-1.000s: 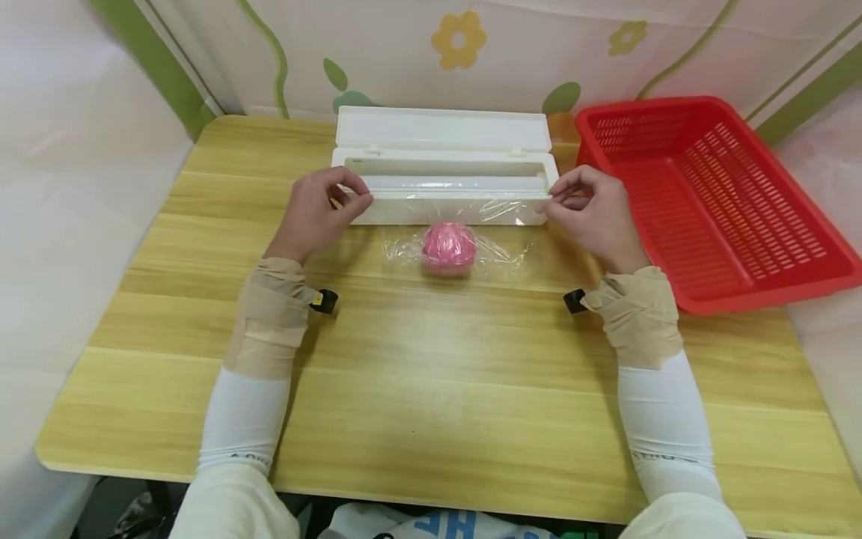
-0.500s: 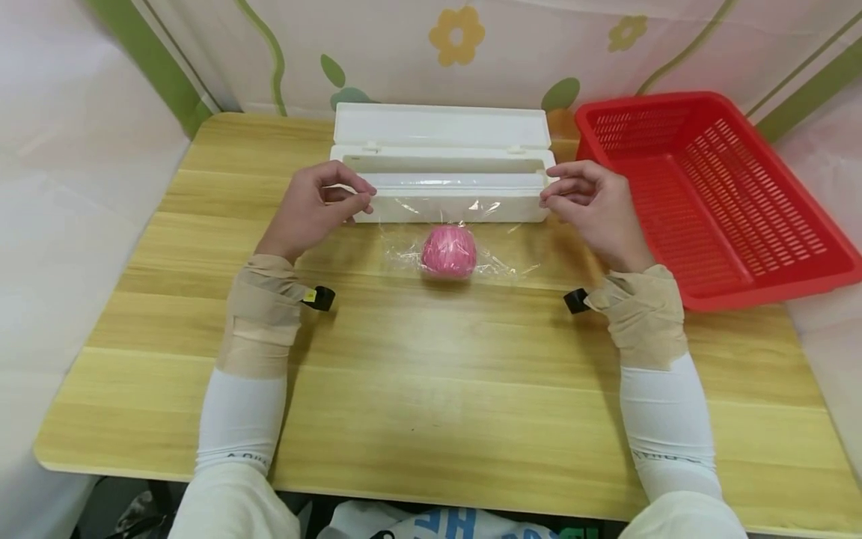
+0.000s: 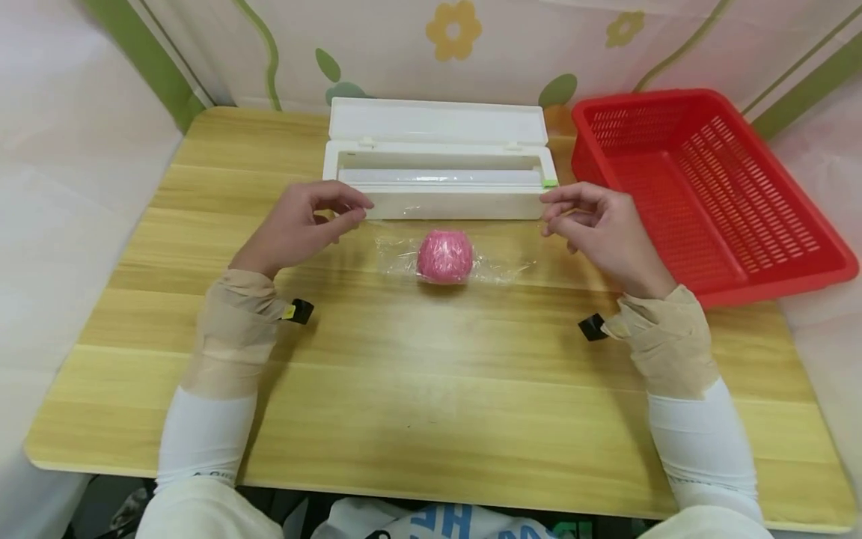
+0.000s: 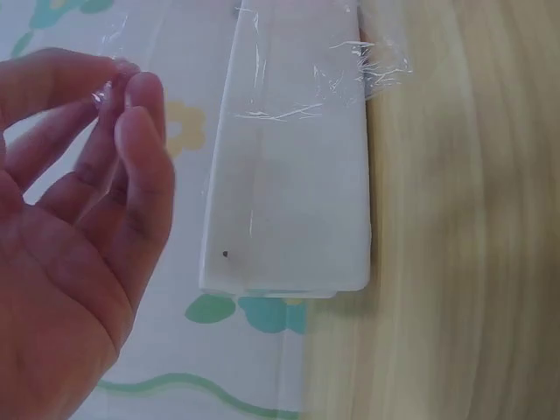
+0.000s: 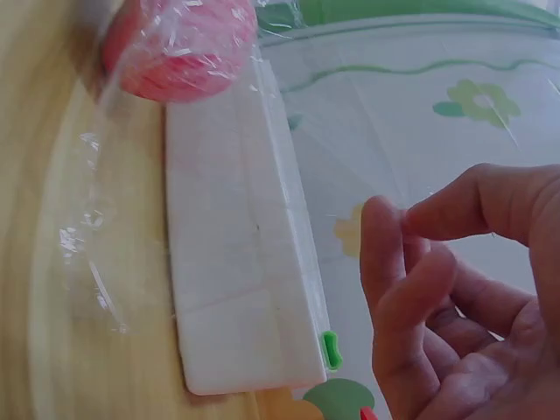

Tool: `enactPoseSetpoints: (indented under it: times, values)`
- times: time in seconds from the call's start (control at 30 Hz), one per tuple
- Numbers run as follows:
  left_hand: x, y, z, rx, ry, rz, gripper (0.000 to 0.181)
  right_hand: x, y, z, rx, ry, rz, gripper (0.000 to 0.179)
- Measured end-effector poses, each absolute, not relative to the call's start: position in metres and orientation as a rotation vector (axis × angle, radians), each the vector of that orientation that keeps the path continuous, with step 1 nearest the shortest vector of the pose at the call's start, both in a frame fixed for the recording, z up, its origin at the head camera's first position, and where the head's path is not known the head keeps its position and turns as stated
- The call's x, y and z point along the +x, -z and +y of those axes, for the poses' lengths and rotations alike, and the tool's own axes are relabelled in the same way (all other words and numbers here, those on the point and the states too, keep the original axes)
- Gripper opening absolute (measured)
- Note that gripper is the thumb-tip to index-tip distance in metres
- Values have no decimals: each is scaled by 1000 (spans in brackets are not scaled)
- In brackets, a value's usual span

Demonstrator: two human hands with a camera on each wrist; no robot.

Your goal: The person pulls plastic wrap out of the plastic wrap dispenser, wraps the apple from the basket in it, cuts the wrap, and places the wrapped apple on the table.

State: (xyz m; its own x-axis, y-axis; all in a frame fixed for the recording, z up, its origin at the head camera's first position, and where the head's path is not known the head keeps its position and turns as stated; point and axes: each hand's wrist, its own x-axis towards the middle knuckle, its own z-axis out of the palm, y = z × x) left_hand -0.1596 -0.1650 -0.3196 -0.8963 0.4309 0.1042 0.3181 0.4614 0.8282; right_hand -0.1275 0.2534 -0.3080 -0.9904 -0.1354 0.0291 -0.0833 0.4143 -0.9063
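Observation:
Both hands pinch a sheet of cling film (image 3: pixel 397 256) in front of a white cling film dispenser (image 3: pixel 458 206). My left hand (image 3: pixel 303 224) holds its edge near the box's left end; crumpled film shines at those fingertips in the left wrist view. My right hand (image 3: pixel 602 232) pinches with thumb and finger by the right end, where faint film lines run in the right wrist view. Between the hands, a pink round thing (image 3: pixel 444 257) lies under the clear film on the table. The dispenser's lid (image 3: pixel 438 120) is up, showing the roll (image 3: pixel 444 177) inside.
A green slider (image 3: pixel 550 183) sits at the dispenser's right end. A red plastic basket (image 3: pixel 606 168) with slotted walls stands at the back right, close to the right hand. Behind the wooden table (image 3: pixel 431 419) hangs a flower-printed curtain (image 3: pixel 377 45).
Both hands have drawn back from the dispenser and lower toward the person, elbows spreading outward. The green slider has come into sight, and less film shows across the box front.

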Motion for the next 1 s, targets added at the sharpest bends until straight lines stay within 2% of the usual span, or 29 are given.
enactPoseSetpoints:
  times: [0.3,0.47,0.77,1.0]
  values:
    - [-140,326,-177,961,-1303,2551,14,-94,309,261,-355,1493,2684,18]
    - [-128,329,-180,1112,-1190,2522,18,-81,314,267,-511,1427,2698,10]
    - [-107,330,-185,1345,-1071,2502,27,-60,327,269,-889,1218,2714,33]
    - [-100,335,-182,1437,-984,2481,28,-54,338,270,-980,1179,2689,35]
